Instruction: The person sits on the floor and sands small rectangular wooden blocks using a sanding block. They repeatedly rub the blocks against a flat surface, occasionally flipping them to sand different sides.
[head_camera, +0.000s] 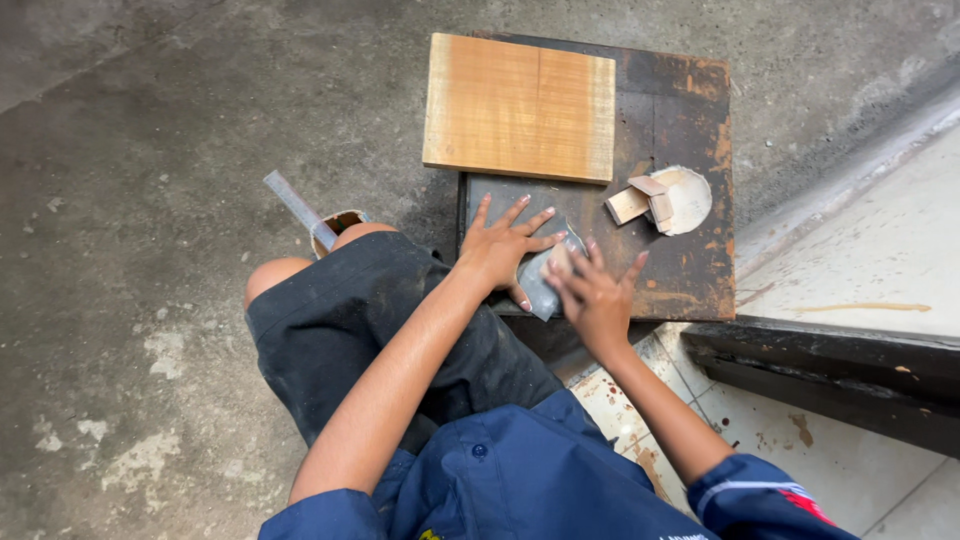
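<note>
My left hand (503, 243) lies flat with fingers spread, pressing down a grey sheet of sandpaper (541, 285) on a dark, rusty work stand (690, 270). My right hand (594, 293) is blurred and holds a small wooden block (561, 260) against the sandpaper, fingers partly splayed. Both hands sit at the stand's near edge.
A light wooden board (520, 106) lies across the far left of the stand. Several small wood blocks (640, 199) rest by a pale round disc (688, 200). A metal ruler (298, 208) pokes out beside my knee. A tiled step (860, 270) rises at right; concrete floor at left.
</note>
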